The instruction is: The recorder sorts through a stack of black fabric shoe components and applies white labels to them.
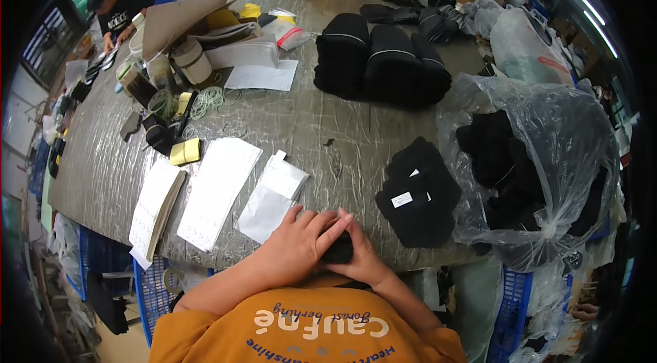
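Observation:
At the near edge of the table my left hand (298, 243) and my right hand (363, 260) meet, fingertips touching. Between them is a small folded black fabric piece (339, 251), which both hands close around; much of it is hidden under the fingers. Just beyond my left hand lie a small stack of white paper slips (263, 209) and a white packet (286, 177). To the right of my right hand, a flat pile of black fabric pieces (428, 209) carries a few small white labels (402, 200).
Tied black fabric bundles (393, 65) stand at the far middle. A clear plastic bag (547, 130) of black pieces sits right. Long stacks of printed paper (219, 192), a yellow pad (185, 151) and tubs (191, 62) are left. Two people work across the table.

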A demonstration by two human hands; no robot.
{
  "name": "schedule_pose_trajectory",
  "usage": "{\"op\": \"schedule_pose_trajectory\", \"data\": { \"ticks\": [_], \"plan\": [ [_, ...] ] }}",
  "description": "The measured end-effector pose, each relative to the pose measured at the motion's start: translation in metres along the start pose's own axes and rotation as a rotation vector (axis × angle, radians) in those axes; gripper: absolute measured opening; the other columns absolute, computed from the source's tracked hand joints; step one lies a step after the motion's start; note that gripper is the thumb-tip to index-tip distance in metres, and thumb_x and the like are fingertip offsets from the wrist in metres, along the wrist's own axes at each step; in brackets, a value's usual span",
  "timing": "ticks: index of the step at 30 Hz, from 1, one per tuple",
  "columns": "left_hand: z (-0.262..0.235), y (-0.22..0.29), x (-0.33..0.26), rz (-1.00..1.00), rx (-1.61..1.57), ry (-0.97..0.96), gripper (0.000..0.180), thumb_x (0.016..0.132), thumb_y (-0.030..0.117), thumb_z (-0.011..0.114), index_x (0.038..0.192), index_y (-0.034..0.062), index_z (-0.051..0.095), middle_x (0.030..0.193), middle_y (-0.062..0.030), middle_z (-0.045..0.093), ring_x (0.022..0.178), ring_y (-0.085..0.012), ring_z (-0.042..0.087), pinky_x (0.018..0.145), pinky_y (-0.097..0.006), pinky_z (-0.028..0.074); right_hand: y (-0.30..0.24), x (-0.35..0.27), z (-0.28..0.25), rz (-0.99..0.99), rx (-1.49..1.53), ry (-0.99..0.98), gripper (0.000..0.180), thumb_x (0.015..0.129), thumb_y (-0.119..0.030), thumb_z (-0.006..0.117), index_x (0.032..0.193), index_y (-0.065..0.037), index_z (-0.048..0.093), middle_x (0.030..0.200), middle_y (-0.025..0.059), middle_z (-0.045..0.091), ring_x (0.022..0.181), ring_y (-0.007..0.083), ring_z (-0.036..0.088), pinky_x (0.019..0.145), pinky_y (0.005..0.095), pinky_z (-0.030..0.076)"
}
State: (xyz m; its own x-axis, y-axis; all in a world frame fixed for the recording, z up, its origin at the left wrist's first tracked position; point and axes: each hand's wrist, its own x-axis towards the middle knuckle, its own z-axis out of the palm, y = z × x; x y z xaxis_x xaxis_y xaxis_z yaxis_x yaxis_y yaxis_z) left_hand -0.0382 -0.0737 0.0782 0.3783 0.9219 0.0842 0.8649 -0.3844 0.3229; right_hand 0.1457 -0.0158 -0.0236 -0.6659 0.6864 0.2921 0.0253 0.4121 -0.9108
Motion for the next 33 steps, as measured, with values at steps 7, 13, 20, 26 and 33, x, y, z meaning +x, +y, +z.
{"op": "schedule_pose_trajectory", "data": {
  "ticks": [7, 13, 20, 26, 33],
  "plan": [
    [0.01, -0.024, -0.028, -0.168, -0.236, 0.046, 0.098, 0.067, 0.017, 0.08, 0.146, 0.0023, 0.024, 0.13, -0.0195, 0.048, 0.117, -0.0366, 0.049, 0.102, -0.049, 0.035, 0.005, 0.009, -0.009, -0.03, 0.063, -0.054, 0.097, 0.06, -0.003, 0.086, 0.142, -0.009, 0.035, 0.12, 0.0115, 0.051, 0.109, 0.0218, 0.053, 0.094, 0.0346, 0.045],
    [0.012, -0.008, -0.024, -0.111, -0.085, 0.023, 0.086, 0.069, 0.028, 0.079, 0.137, -0.0021, 0.035, 0.124, -0.0197, 0.05, 0.117, -0.0373, 0.049, 0.101, -0.054, 0.034, -0.002, 0.007, -0.008, -0.041, -0.027, -0.037, 0.098, 0.056, -0.006, 0.088, 0.14, -0.006, 0.038, 0.118, 0.0105, 0.051, 0.11, 0.0229, 0.052, 0.098, 0.0364, 0.043],
    [0.016, -0.008, -0.013, -0.128, -0.078, -0.102, 0.071, 0.074, 0.023, 0.076, 0.133, 0.002, 0.042, 0.112, -0.0176, 0.057, 0.104, -0.0353, 0.057, 0.098, -0.045, 0.041, 0.001, 0.004, 0.001, 0.057, -0.023, 0.08, 0.09, 0.061, -0.011, 0.085, 0.138, -0.006, 0.038, 0.11, 0.0095, 0.056, 0.107, 0.0271, 0.053, 0.099, 0.0401, 0.039],
    [0.037, -0.013, -0.008, -0.468, -0.879, 0.403, 0.069, 0.082, 0.018, 0.074, 0.136, -0.0029, 0.036, 0.115, -0.0214, 0.058, 0.105, -0.0373, 0.059, 0.091, -0.039, 0.048, -0.016, 0.018, 0.008, 0.219, 0.74, 0.309, 0.079, 0.084, 0.0, 0.066, 0.146, -0.004, 0.017, 0.13, 0.0144, 0.046, 0.12, 0.0227, 0.048, 0.105, 0.0364, 0.037],
    [0.054, -0.097, -0.014, -0.643, -0.035, 0.524, 0.065, 0.08, 0.024, 0.074, 0.131, -0.0037, 0.044, 0.113, -0.0248, 0.058, 0.099, -0.0375, 0.057, 0.088, -0.044, 0.047, -0.01, 0.048, -0.03, 0.534, 0.422, 0.177, 0.081, 0.082, 0.002, 0.066, 0.147, -0.005, 0.018, 0.129, 0.0233, 0.05, 0.119, 0.0265, 0.053, 0.101, 0.0358, 0.042]
  ]
}}
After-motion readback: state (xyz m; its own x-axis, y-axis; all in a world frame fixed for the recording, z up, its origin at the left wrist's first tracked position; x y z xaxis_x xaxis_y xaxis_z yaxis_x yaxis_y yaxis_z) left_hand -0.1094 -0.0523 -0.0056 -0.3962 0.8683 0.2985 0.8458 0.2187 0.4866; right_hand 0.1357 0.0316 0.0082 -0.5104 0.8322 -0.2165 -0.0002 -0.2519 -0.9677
